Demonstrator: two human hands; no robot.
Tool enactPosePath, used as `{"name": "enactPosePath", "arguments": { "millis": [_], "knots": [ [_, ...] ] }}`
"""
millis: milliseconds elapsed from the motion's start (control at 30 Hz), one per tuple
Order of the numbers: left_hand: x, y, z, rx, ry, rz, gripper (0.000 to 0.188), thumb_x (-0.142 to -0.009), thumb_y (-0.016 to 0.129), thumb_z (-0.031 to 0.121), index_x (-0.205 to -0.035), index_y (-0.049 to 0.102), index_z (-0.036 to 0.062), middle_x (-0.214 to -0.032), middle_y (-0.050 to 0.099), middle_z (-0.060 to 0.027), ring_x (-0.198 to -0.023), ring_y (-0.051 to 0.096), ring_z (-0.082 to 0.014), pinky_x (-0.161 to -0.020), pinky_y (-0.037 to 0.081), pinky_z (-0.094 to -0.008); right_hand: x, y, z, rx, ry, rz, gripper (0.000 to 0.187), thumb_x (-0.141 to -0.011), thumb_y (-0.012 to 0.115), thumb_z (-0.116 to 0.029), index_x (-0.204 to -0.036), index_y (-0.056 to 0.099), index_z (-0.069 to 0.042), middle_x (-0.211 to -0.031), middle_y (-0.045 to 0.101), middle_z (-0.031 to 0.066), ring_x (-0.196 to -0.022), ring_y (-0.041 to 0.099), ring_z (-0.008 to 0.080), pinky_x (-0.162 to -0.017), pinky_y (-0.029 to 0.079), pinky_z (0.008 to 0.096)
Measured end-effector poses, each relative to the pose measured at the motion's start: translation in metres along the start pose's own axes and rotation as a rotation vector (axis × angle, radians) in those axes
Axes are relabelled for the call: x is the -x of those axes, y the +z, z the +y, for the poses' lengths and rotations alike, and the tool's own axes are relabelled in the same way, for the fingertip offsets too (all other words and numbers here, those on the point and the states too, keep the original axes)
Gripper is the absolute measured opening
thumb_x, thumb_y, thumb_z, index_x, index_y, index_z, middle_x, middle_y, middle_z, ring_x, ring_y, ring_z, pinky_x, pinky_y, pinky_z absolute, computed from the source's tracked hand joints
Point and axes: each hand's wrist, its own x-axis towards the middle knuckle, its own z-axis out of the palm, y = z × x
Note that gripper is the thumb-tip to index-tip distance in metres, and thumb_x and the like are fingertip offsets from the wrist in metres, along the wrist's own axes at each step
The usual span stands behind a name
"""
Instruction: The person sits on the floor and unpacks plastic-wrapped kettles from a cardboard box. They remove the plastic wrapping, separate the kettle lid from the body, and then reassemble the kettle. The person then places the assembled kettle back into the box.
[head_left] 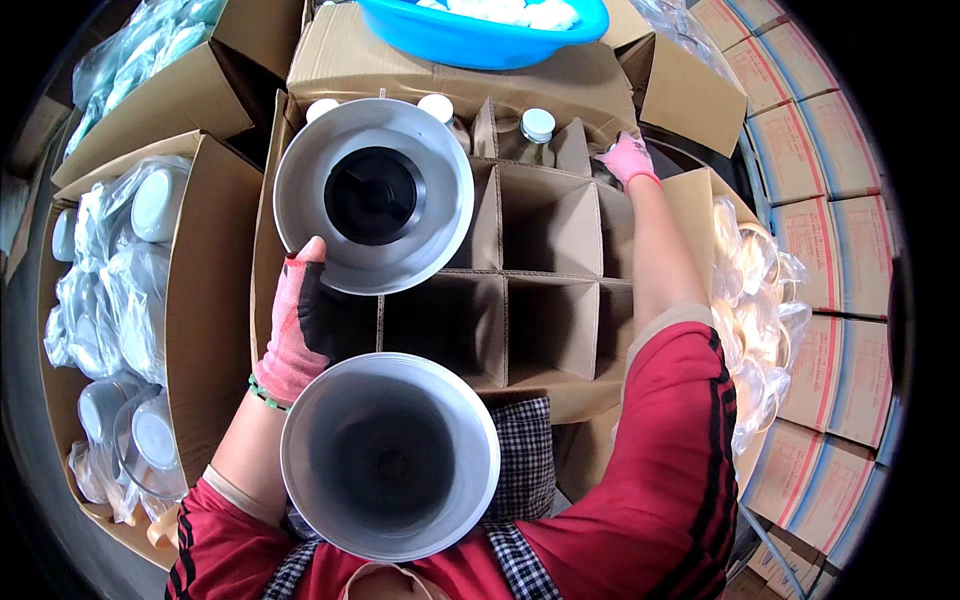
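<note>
My left hand (297, 325), in a pink glove with a dark palm and a bare thumb tip, grips the near rim of a grey round tub (300, 215) with a black round centre. The tub is over the left part of a divided cardboard carton (455, 398). At the carton's far right corner, my right hand (628, 158), also gloved pink, is closed by a compartment; what its fingertips hold is hidden. White-capped jars (538, 124) stand in the far row of compartments. A second, deep grey tub (390, 375) is upright close to my body.
A blue basin (480, 40) with white pieces sits beyond the carton. An open box of bagged white-lidded containers (152, 430) is at left. Bagged cream-coloured items (755, 300) lie at right, before stacked cartons (835, 250). Another box of greenish bagged items (150, 65) stands far left.
</note>
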Motion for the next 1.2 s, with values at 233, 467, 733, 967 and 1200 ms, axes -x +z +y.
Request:
{"name": "enactPosePath", "arguments": {
  "millis": [233, 467, 733, 967, 1200],
  "knots": [
    [-0.018, -0.034, -0.008, -0.014, -0.116, -0.121, 0.042, -0.083, 0.051, 0.027, -0.118, 0.041, 0.0052, -0.113, 0.05, -0.0103, -0.103, 0.049, -0.0236, -0.091, 0.038, -0.0376, 0.047, -0.01, 0.006, -0.154, 0.078, 0.012, 0.056, -0.059, 0.07, -0.037, -0.1, 0.055, -0.002, -0.107, 0.055, 0.019, -0.1, 0.053, 0.0304, -0.085, 0.043, 0.0358],
    [-0.024, -0.017, -0.007, 0.203, 0.063, -0.156, 0.039, -0.078, 0.044, 0.02, -0.113, 0.044, 0.0041, -0.11, 0.05, -0.0107, -0.102, 0.048, -0.0258, -0.092, 0.036, -0.0407, 0.121, -0.13, 0.034, -0.158, -0.071, 0.293, 0.061, -0.06, 0.069, -0.04, -0.105, 0.054, -0.001, -0.104, 0.057, 0.0188, -0.099, 0.053, 0.0314, -0.084, 0.042, 0.0366],
    [-0.039, -0.044, 0.005, 0.241, 0.189, -0.562, 0.04, -0.089, 0.037, 0.032, -0.12, 0.042, 0.0077, -0.117, 0.05, -0.0117, -0.107, 0.046, -0.0333, -0.093, 0.034, -0.0492, 0.325, -0.244, 0.097, -0.876, -0.029, 0.542, 0.036, -0.073, 0.065, -0.03, -0.093, 0.055, -0.001, -0.08, 0.059, 0.0075, -0.073, 0.058, 0.0136, -0.058, 0.044, 0.0215],
    [0.071, 0.02, 0.02, 0.054, 0.435, -0.966, 0.033, -0.086, 0.044, 0.034, -0.108, 0.051, 0.0112, -0.113, 0.048, -0.0152, -0.112, 0.041, -0.0324, -0.094, 0.033, -0.0472, 0.421, -0.154, 0.047, -1.95, -0.24, 0.289, 0.03, -0.084, 0.046, -0.026, -0.099, 0.051, -0.001, -0.076, 0.056, 0.0083, -0.055, 0.045, 0.0105, -0.045, 0.034, 0.0194],
    [0.086, 0.027, 0.054, -0.237, 0.983, -0.815, 0.021, -0.082, 0.052, 0.024, -0.092, 0.054, 0.0054, -0.095, 0.055, -0.007, -0.096, 0.048, -0.0178, -0.088, 0.035, -0.031, 0.406, -0.098, -0.085, -1.451, -0.583, 0.1, 0.061, -0.064, 0.074, -0.007, -0.115, 0.042, 0.0, -0.109, 0.051, 0.0081, -0.101, 0.049, 0.0167, -0.089, 0.038, 0.028]
  ]
}}
